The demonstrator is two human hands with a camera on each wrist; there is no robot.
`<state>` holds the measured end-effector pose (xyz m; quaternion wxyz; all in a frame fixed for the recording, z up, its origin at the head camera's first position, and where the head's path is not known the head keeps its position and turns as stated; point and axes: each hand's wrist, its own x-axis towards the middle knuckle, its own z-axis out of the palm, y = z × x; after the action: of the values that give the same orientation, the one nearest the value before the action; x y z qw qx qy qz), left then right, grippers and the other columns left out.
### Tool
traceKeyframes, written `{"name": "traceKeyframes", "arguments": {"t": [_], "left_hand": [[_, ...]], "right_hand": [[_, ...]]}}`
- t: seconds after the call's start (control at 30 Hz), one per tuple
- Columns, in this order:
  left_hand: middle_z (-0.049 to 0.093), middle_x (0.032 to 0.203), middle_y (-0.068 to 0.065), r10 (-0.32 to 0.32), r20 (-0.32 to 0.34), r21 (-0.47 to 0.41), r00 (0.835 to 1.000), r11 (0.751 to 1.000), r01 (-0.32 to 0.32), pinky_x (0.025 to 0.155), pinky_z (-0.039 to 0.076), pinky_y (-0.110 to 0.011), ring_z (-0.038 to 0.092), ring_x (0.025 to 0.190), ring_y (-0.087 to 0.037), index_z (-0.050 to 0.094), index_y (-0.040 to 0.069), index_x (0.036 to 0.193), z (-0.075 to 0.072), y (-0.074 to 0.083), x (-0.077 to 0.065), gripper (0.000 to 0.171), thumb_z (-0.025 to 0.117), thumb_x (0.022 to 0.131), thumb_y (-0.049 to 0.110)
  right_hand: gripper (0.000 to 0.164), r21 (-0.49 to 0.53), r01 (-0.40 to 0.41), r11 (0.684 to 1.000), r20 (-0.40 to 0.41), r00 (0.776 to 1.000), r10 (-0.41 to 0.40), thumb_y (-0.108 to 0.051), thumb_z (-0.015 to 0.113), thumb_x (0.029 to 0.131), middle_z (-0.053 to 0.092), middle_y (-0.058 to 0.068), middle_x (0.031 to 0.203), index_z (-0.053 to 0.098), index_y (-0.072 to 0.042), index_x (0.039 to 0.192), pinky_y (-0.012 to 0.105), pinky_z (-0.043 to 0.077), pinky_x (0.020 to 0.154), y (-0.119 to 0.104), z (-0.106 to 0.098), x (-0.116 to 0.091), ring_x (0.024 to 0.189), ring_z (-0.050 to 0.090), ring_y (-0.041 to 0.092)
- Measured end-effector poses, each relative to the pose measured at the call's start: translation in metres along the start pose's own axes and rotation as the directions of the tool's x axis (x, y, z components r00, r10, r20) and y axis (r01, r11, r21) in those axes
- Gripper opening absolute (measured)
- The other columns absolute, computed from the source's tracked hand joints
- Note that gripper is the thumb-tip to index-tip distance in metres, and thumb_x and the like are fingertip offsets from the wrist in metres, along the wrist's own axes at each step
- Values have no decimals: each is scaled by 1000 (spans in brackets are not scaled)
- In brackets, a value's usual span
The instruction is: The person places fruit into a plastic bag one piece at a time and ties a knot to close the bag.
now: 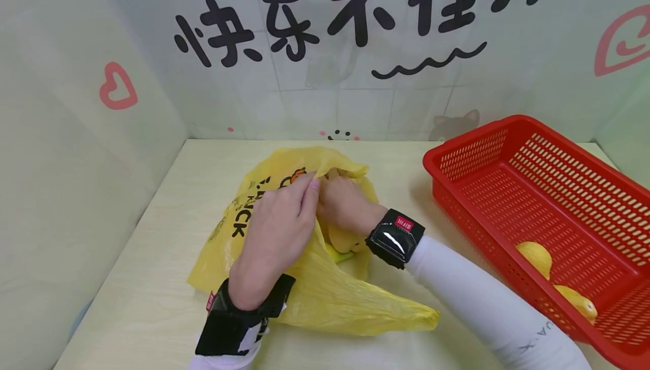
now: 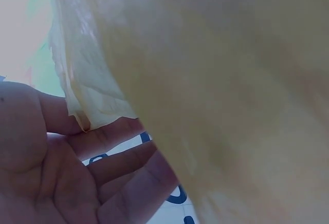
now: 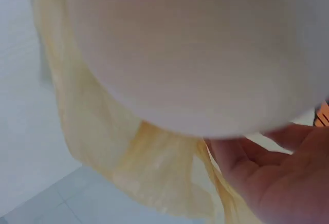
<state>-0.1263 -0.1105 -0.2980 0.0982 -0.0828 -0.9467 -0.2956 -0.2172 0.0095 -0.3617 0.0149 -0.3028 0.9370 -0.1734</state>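
A yellow plastic bag with black print lies slumped on the table, its mouth toward the right. My left hand pinches the bag's rim; in the left wrist view, thin film passes between its thumb and fingers. Inside the mouth is my right hand, its fingertips hidden by bag folds, so I cannot tell whether it holds anything. Below the right wrist, a rounded yellow thing sits in the bag beside a yellow-green piece. A large pale rounded surface fills the upper right wrist view, close and blurred.
To the right stands a red slotted plastic basket, holding a rounded yellow piece and a longer yellow piece. A white printed sheet with black characters covers the wall behind the pale table.
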Motion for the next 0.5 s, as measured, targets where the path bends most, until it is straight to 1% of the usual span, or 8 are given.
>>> {"name": "traceKeyframes", "arguments": {"t": [0.03,0.1,0.13,0.2,0.27,0.33,0.43,0.5], "left_hand": [[44,59,-2,-1,0,-1,1000,1000,1,50,36,-29,46,52,-18,64,8,127,0,0,0,38,39,107,28],[44,59,-2,-1,3,-2,1000,1000,1,51,35,-29,46,52,-17,64,8,127,-1,0,0,38,39,107,28],[44,59,-2,-3,6,-4,1000,1000,3,51,36,-29,46,52,-17,64,8,127,-1,0,0,38,39,107,28],[44,59,-2,-7,11,-7,1000,1000,7,50,35,-30,45,51,-18,64,8,127,-1,0,0,38,39,107,29],[45,60,-2,-8,12,-5,1000,1000,8,51,36,-29,46,52,-17,63,8,129,-1,0,0,39,39,107,29],[45,60,-2,-7,11,-5,1000,1000,7,51,36,-29,46,53,-18,63,8,129,-1,1,0,39,39,107,29],[45,59,-2,-9,7,2,1000,1000,9,51,36,-29,46,52,-17,63,9,130,-1,1,0,40,38,107,29],[44,58,-2,-12,10,2,1000,1000,12,50,35,-30,45,51,-17,62,8,132,-2,1,0,40,38,107,29]], "right_hand": [[35,8,22,1000,16,1000,-22,-28,53,102,66,15,112,65,-3,123,46,38,109,0,-3,-1,113,54,31],[32,12,62,998,34,997,-63,-26,54,101,68,12,93,69,-2,115,44,40,106,1,-9,-3,106,55,30],[30,15,75,997,42,996,-75,-26,55,101,67,10,85,70,-2,110,43,42,101,1,-13,-4,102,56,29],[28,23,81,996,62,995,-83,-26,56,100,61,7,76,71,-3,103,41,45,92,1,-19,-7,95,55,28],[29,27,75,997,83,994,-77,-29,57,100,60,6,78,72,-4,103,38,46,84,1,-24,-8,91,54,26],[30,22,77,997,94,992,-79,-31,58,99,63,7,85,71,-5,104,37,47,82,1,-29,-10,91,55,26],[32,5,98,995,108,989,-98,-31,59,98,68,10,101,70,-5,113,38,50,90,1,-37,-13,98,60,27],[32,-5,101,995,120,988,-100,-28,61,97,68,11,110,68,-4,118,40,50,96,2,-43,-16,105,61,28]]}}
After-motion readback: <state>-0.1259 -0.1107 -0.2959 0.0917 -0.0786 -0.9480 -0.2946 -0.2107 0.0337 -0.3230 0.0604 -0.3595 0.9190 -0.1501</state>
